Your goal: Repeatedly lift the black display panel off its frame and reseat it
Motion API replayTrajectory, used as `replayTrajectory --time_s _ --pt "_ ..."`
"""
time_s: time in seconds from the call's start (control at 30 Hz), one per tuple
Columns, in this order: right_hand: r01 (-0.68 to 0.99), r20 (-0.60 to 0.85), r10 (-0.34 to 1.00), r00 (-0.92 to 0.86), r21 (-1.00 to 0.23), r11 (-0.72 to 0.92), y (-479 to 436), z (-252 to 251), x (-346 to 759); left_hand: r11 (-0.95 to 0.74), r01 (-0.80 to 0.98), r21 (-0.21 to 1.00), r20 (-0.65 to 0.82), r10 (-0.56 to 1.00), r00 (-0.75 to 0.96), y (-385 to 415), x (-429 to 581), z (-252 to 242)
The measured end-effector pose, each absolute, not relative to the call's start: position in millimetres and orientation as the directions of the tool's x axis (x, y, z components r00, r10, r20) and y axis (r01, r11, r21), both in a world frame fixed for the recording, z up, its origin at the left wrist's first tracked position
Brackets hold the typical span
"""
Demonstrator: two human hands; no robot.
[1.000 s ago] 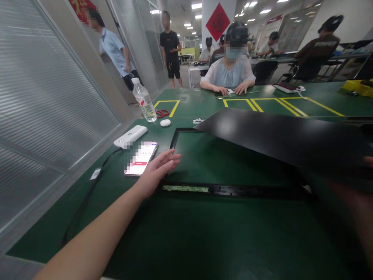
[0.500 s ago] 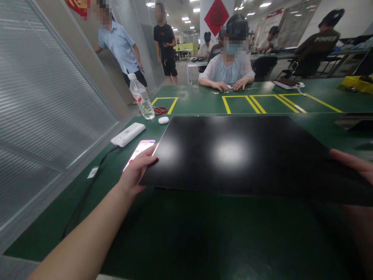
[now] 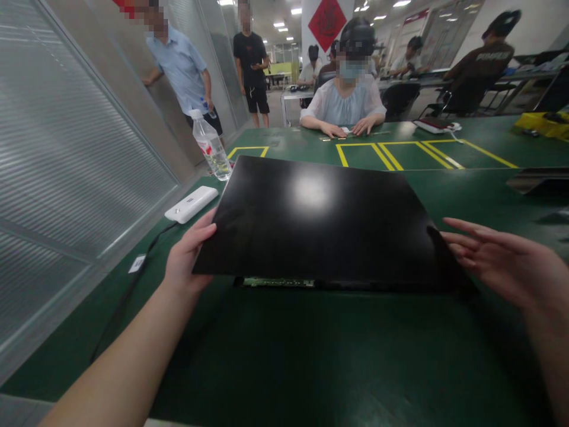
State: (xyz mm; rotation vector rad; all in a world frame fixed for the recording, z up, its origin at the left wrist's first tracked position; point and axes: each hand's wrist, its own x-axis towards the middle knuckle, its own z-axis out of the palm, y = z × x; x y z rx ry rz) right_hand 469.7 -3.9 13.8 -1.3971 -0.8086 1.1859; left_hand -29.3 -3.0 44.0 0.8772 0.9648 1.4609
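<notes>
A glossy black LCD panel (image 3: 324,237) is held above the green table, its left side raised and its right side lower. My left hand (image 3: 189,252) grips its left edge, thumb on top and fingers underneath. Along the near edge, a strip of green circuit board (image 3: 278,282) shows from below. My right hand (image 3: 502,258) is beside the right edge with its fingers stretched out, palm facing the panel. Its fingertips reach the edge; whether they touch it I cannot tell.
On the green table (image 3: 284,356), a white power bank (image 3: 191,204) with a black cable lies left, near a water bottle (image 3: 211,148). Yellow tape (image 3: 377,155) marks the far side. A masked person (image 3: 344,98) sits opposite; two others stand behind, left.
The panel has moved left and its left side has tilted up, covering the phone and white case. My right hand has loosened from the right edge and opened.
</notes>
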Motion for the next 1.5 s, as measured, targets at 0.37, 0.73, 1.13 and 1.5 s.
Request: replayTrajectory --time_s 0.37,0.73,1.13,1.5 --pt "-0.199 -0.176 0.946 0.272 -0.972 -0.124 -16 31 451 -0.103 -0.338 0.935 0.063 0.99 -0.127 -4 -27 47" --pt "-0.172 -0.168 0.931 0.324 -0.978 -0.117 -11 25 447 -0.056 -0.314 0.948 0.031 0.996 -0.083 0 -23 30" --pt "-0.062 0.03 0.867 0.498 -0.996 0.07 -9 23 455 -0.097 -0.29 0.952 0.103 0.995 0.006 5 -21 12" --pt "-0.042 0.034 0.795 0.605 -0.996 0.075 -11 31 439 -0.098 -0.245 0.964 0.112 0.993 0.044 11 -24 -2"
